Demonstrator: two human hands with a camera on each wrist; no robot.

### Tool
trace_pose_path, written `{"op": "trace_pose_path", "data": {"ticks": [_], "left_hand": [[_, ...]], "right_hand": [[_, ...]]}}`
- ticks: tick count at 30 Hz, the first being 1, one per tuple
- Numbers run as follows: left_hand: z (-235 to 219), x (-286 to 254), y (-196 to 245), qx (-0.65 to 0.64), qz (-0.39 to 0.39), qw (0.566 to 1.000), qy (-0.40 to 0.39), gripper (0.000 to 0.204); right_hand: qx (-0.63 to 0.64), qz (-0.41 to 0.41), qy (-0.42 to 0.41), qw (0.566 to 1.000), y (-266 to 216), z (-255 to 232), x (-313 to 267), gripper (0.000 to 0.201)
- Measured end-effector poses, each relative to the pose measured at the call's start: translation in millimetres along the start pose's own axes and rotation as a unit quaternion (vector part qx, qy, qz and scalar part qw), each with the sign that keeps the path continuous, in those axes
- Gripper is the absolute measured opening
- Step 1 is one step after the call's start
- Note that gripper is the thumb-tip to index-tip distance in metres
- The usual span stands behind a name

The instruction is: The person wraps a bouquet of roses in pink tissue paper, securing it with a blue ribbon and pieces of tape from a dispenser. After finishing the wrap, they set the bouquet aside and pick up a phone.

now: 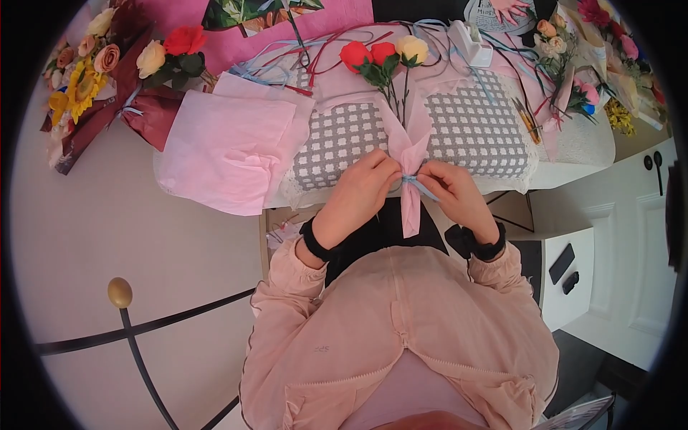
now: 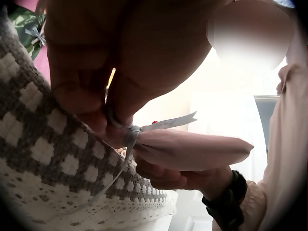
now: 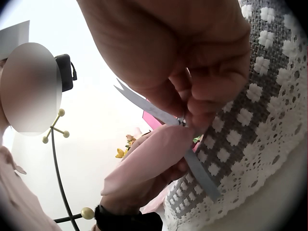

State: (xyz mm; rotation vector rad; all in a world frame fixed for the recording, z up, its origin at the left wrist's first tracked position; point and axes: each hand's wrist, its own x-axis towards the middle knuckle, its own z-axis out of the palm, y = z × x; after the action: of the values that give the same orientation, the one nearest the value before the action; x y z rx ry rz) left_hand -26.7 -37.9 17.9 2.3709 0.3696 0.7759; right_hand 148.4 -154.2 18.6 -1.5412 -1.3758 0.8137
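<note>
A small bouquet with red roses (image 1: 356, 56) and a cream rose (image 1: 412, 50) lies on the table edge, wrapped in pink paper (image 1: 410, 147). Its gathered paper end points toward the person. Pale blue ribbon (image 2: 168, 121) is tied round the narrow waist of the paper, with a notched tail sticking out. My left hand (image 1: 365, 188) pinches a bit of this ribbon between thumb and finger, right at the knot. From the other side my right hand (image 1: 459, 193) pinches the ribbon too, its fingertips close against the knot in the right wrist view.
Pink wrapping sheets (image 1: 229, 143) lie at the left on a grey-and-white checked cloth (image 1: 473, 129). Loose ribbons (image 1: 315, 61), a white box (image 1: 469, 44) and orange-handled scissors (image 1: 529, 120) lie behind and right. Bouquets stand at both sides; another person's hand (image 1: 509, 10) shows at the top.
</note>
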Motion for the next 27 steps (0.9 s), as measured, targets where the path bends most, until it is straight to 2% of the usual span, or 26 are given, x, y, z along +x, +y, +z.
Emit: {"op": "trace_pose_path", "data": {"ticks": [4, 7, 13, 16, 17, 19, 22, 23, 26, 27], "left_hand": [[1.5, 0.5, -0.8, 0.054, 0.028, 0.998, 0.012, 0.010], [6.3, -3.6, -6.1, 0.049, 0.034, 0.998, 0.033, 0.010], [11.5, -11.4, -8.6, 0.053, 0.023, 0.997, 0.043, 0.007], [17.5, -15.4, -5.1, 0.030, -0.010, 0.995, 0.092, 0.005], [18.8, -19.3, 2.2, -0.003, -0.072, 0.992, 0.108, 0.008], [18.2, -29.7, 23.1, -0.067, -0.194, 0.969, 0.136, 0.015], [18.6, -49.5, 24.4, -0.145, -0.253, 0.956, 0.023, 0.022], [26.7, -57.9, 15.5, -0.230, -0.269, 0.935, -0.020, 0.023], [34.7, -51.9, 19.1, -0.383, -0.315, 0.866, -0.060, 0.024], [38.0, -51.4, 18.8, -0.392, -0.299, 0.868, -0.051, 0.024]], "right_hand": [[-0.013, -0.048, -0.002, 0.999, 5.7, 0.0, 2.9, 0.014], [0.022, -0.051, 0.016, 0.998, 15.1, 5.5, 1.0, 0.015], [0.139, 0.005, 0.034, 0.990, 38.5, 19.6, -10.2, 0.017], [0.252, 0.083, 0.004, 0.964, 30.9, 21.7, -12.7, 0.016], [0.261, 0.082, -0.027, 0.962, 32.7, 18.2, -13.8, 0.017], [0.260, 0.065, -0.018, 0.963, 32.1, 16.3, -16.2, 0.020], [0.253, 0.077, 0.007, 0.964, 24.2, 10.2, -16.9, 0.026], [0.249, 0.088, 0.015, 0.964, 21.5, 7.9, -17.6, 0.028], [0.221, 0.083, -0.026, 0.971, 22.0, 13.7, -12.5, 0.031], [0.216, 0.079, -0.025, 0.973, 20.8, 16.7, -10.6, 0.032]]}}
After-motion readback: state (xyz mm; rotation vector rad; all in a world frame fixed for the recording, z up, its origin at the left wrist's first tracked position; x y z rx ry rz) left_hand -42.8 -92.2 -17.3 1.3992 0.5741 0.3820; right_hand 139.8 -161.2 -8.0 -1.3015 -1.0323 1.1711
